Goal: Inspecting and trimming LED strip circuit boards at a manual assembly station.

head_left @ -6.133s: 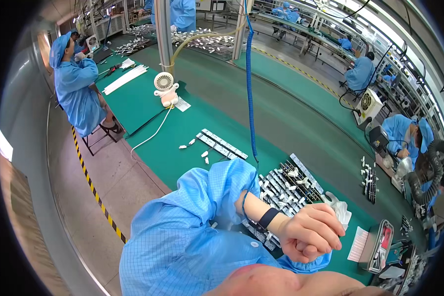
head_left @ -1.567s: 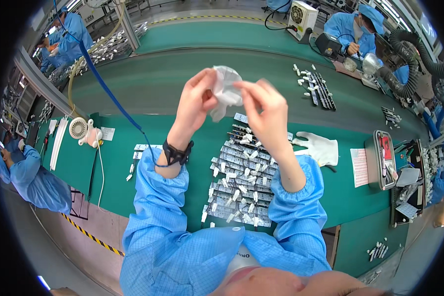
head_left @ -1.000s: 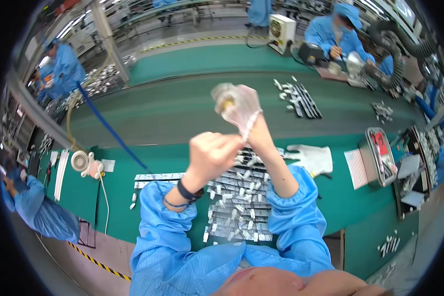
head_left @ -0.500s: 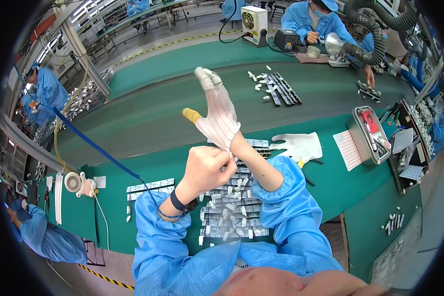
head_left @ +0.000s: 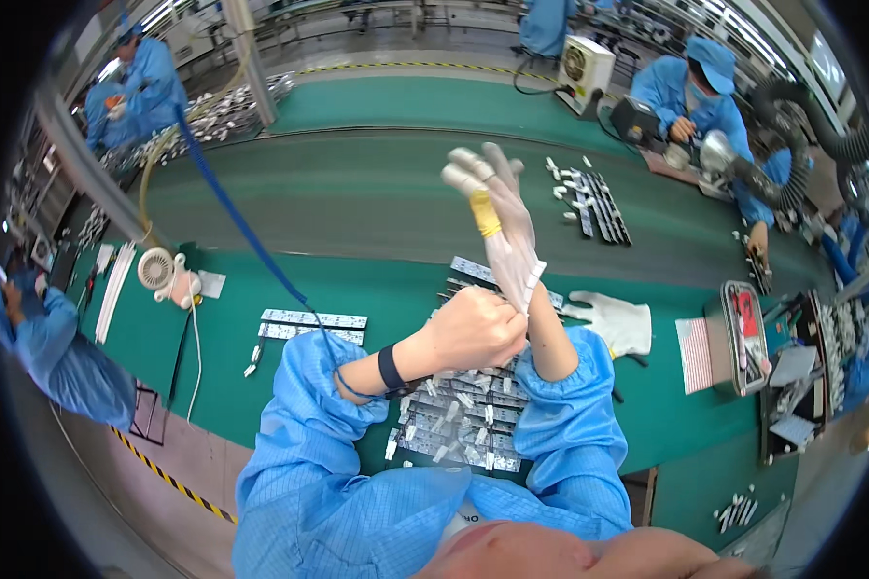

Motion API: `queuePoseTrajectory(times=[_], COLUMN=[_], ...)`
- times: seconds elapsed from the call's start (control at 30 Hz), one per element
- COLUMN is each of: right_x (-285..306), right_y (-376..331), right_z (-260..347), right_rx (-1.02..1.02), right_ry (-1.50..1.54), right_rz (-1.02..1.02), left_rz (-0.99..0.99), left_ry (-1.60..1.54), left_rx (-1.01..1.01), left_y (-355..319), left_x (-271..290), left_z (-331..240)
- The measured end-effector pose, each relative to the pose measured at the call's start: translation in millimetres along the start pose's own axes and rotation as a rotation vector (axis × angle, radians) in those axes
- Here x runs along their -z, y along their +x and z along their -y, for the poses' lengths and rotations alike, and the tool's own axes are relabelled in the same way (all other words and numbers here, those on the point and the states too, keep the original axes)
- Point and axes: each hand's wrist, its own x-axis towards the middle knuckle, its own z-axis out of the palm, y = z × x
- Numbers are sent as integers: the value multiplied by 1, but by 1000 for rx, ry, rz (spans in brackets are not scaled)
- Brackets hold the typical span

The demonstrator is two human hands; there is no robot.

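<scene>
My bare left hand is closed, its fingers pinching the cuff of a white knit glove at my right wrist. My right hand wears that glove and points up and away, fingers stretched out and holding nothing. A yellow cover wraps one of its digits, and pale covers sit on other fingertips. Below both hands lie rows of LED strip boards with white connectors and short wires, partly hidden by my arms. A second white glove lies flat on the green table, right of my right forearm.
A dark conveyor belt runs beyond the table, carrying a bundle of strips. At right stand a metal box and a parts tray. A small fan and a blue coiled cord are at left. A co-worker sits across the belt.
The view has turned, so the scene sits differently. My gloved right hand has rotated, its covered digit now lying closer to the other fingers. My left hand still grips the cuff.
</scene>
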Motion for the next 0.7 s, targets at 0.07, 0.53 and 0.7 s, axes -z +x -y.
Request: queuePoseTrajectory(times=[0.07,0.53,0.7], right_x=[-15,47,41], right_y=[-2,3,6], right_z=[-3,44,56], right_rx=[-31,-300,-412], right_ry=[134,2263,2308], right_rz=[-20,-32,-284], left_rz=[-45,12,-52], left_ry=[-23,-457,-807], left_rx=[-2,411,302], left_y=[0,3,4], left_x=[0,22,9], left_z=[5,34,22])
